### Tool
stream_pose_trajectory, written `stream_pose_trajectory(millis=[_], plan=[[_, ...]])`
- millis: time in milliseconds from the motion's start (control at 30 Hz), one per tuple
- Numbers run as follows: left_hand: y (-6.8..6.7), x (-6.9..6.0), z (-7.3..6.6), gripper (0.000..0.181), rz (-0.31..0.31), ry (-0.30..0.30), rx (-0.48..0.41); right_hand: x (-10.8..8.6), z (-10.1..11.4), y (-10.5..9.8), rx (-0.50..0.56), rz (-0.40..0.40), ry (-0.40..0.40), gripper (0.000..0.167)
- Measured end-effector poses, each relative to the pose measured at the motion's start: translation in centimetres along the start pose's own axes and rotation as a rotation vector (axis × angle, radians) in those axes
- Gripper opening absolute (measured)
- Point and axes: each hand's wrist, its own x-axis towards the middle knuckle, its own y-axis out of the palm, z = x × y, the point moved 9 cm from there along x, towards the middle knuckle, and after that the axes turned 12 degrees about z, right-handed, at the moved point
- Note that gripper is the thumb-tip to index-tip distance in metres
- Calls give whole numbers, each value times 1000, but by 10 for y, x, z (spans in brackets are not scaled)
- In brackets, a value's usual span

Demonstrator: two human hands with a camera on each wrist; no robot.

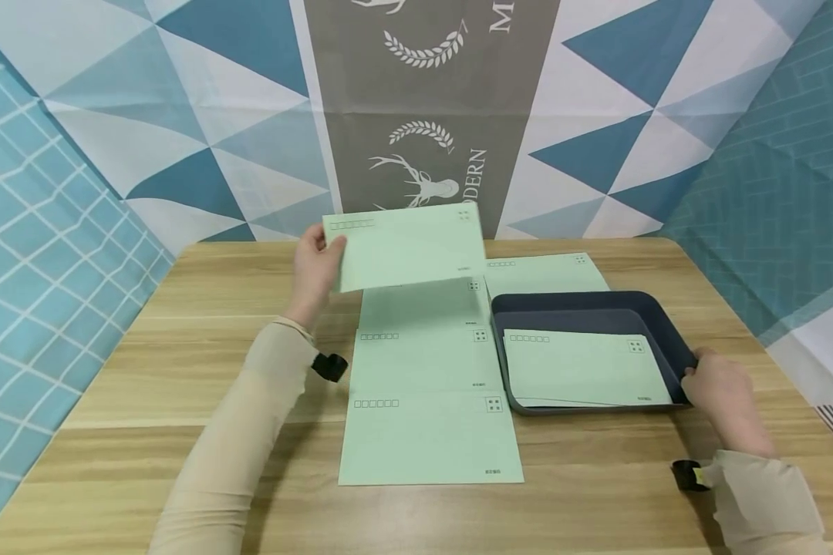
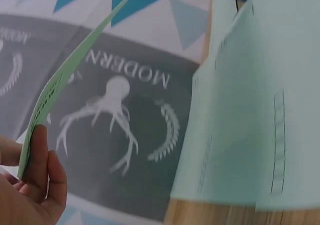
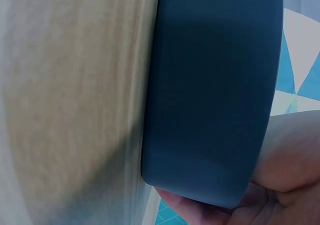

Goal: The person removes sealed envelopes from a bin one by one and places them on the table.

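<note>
The left hand (image 1: 317, 266) pinches the left end of a pale green envelope (image 1: 409, 247), raised above the far end of a column of overlapping envelopes (image 1: 430, 443). In the left wrist view the fingers and thumb of the left hand (image 2: 37, 180) hold that envelope (image 2: 65, 70) nearly edge-on. The right hand (image 1: 722, 393) grips the right side of a dark tray (image 1: 666, 331), in which a few envelopes (image 1: 586, 370) lie. Seen from the right wrist, the hand (image 3: 270, 190) is at the corner of the tray (image 3: 215, 95).
Another envelope (image 1: 544, 271) lies behind the tray, partly covered by it. The wooden table (image 1: 180, 339) ends at a patterned cloth backdrop (image 1: 423, 108). A dark wrist device (image 1: 329, 367) sits by the left sleeve.
</note>
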Motion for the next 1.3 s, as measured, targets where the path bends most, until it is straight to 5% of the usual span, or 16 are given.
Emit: stream_pose_trajectory(millis=[267, 467, 667, 1000, 1167, 1300], plan=[[-48, 21, 22, 34, -40, -47, 212, 0, 1, -2, 5, -37, -8, 29], [-78, 30, 52, 38, -97, -150, 94, -1, 2, -2, 14, -34, 0, 29], [-105, 30, 80, 23, -188, -254, -34, -1, 2, -1, 16, -34, -6, 30], [-144, 36, 89, 34, -254, -338, -76, 0, -3, 1, 24, -19, 15, 32], [-155, 38, 91, 28, -230, -342, 7, 0, -2, 1, 24, -21, 16, 33], [-156, 39, 90, 46, -208, -348, 109, 1, 0, 0, 20, -29, 4, 32]])
